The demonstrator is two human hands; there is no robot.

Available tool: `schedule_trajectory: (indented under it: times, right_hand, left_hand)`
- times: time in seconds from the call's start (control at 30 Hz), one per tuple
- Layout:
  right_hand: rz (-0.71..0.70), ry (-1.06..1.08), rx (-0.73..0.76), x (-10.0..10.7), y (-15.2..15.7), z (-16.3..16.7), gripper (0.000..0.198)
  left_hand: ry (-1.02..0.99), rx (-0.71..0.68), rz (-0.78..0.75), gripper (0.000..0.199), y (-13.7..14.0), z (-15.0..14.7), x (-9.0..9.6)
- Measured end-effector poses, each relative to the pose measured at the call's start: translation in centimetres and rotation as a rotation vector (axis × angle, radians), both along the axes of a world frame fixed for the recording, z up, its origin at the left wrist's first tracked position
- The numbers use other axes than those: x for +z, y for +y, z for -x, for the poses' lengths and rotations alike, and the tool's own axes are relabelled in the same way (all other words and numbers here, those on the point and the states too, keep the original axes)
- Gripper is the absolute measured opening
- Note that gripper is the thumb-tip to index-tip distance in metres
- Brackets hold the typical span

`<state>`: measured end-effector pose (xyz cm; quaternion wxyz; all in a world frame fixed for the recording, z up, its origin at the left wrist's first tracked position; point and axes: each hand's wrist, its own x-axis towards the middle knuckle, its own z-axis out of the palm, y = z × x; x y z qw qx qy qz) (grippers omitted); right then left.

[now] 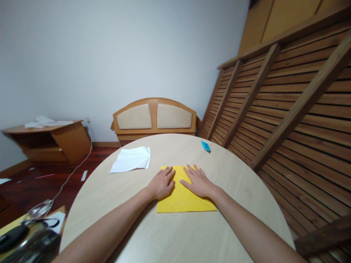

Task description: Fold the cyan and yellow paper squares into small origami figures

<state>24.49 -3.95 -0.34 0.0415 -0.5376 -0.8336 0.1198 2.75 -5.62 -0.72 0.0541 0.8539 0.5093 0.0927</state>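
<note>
A yellow sheet of paper (186,201) lies flat on the round pale wooden table (153,233), its front edge toward me. My left hand (162,183) rests palm down on the sheet's left side, fingers stretched out. On the right side, my right hand (197,182) also lies flat, with its fingers spread and thumb pointing inward. Neither hand grips anything. Parts of the sheet's left and right edges are hidden beneath my hands and wrists.
A creased white sheet (131,159) lies at the table's far left. Near the far right edge is a small folded blue paper piece (205,146). A slatted wooden frame (274,109) leans along the right. A cluttered surface (30,233) stands at lower left.
</note>
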Motion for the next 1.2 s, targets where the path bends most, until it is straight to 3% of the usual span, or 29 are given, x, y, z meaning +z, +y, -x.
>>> schedule_trajectory:
  times: [0.17, 0.27, 0.63, 0.77, 0.97, 1.2]
  right_hand:
    - [-0.098, 0.045, 0.127, 0.4, -0.5, 0.6, 0.080]
    - [-0.045, 0.088, 0.198, 0.3, -0.7, 0.9, 0.080]
    - [-0.004, 0.063, 0.090, -0.2, 0.3, -0.1, 0.085]
    - [-0.036, 0.060, 0.074, -0.5, 0.2, 0.2, 0.083]
    - [0.001, 0.054, 0.141, -0.1, 0.3, -0.5, 0.081]
    - [0.045, -0.023, 0.074, 0.0, 1.1, -0.6, 0.078]
  left_hand:
    - [0.011, 0.009, 0.017, 0.059, 0.2, 0.1, -0.4]
    - [0.015, 0.010, 0.039, 0.061, 0.3, 0.2, -0.5]
    - [0.073, 0.174, -0.002, 0.059, 1.0, 0.8, 0.0]
    - [-0.027, 0.051, -0.114, 0.058, 0.5, 0.2, 0.2]
    - [-0.048, -0.045, 0.028, 0.056, 0.2, -0.3, -0.5]
    - [0.030, -0.034, 0.034, 0.058, 0.7, -0.3, -0.5]
